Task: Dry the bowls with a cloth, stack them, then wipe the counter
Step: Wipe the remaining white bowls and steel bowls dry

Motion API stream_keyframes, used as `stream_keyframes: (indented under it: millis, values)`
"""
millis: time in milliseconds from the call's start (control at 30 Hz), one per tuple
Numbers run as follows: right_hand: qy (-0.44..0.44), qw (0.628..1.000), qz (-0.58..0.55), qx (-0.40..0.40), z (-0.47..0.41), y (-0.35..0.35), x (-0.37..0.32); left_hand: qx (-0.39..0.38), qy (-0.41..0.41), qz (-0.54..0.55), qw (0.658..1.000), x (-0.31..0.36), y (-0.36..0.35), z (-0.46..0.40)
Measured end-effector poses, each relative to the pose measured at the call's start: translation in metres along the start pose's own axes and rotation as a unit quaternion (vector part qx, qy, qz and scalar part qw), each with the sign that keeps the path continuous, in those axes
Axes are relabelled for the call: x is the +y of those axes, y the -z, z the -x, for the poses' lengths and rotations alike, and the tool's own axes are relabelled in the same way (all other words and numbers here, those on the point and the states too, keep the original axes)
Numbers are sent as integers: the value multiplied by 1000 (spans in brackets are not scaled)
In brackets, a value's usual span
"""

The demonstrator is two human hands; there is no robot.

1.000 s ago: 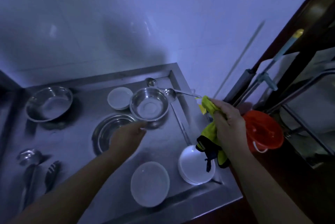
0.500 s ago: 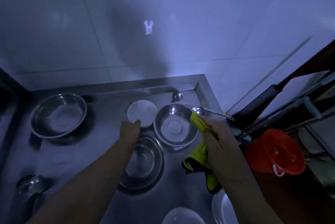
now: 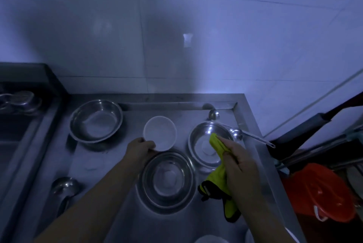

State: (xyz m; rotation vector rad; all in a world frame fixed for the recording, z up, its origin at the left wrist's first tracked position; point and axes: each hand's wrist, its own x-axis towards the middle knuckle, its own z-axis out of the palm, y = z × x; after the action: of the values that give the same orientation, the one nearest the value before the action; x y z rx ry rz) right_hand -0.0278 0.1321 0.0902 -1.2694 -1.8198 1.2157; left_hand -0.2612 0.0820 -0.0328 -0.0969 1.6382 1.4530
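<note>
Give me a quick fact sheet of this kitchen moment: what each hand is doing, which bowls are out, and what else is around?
left hand: grips the near rim of the white bowl
right hand: holds the yellow cloth over the right steel bowl
other bowls: large steel bowl at back left; steel bowl stack in front
surface: steel counter
beside counter: orange bucket

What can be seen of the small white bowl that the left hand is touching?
The small white round bowl stands upright on the steel counter, between two steel bowls at the back. It looks like plain ceramic or plastic, and it appears empty. The left hand holds its near rim, with the thumb on the edge. Its near side almost meets the rim of the large steel bowl in front; contact is unclear.
</note>
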Motion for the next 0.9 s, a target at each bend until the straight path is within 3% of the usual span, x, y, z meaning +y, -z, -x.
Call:
stream_keyframes:
  millis: [133,267,600,800,900]
  values:
    - [29,998,-18,-50,12,-9,-12,1,-120,-154,981,13,58,54]
    - [94,990,-17,-108,32,-18,-28,59,-241,-322,914,21,112,125]
    - [218,955,-19,-201,98,-39,-55,179,-374,-461,784,21,175,271]
    - [258,939,-32,-228,126,-48,-72,217,-414,-427,774,24,198,318]
    - [291,933,-42,-209,139,-56,-87,208,-425,-379,795,32,207,332]
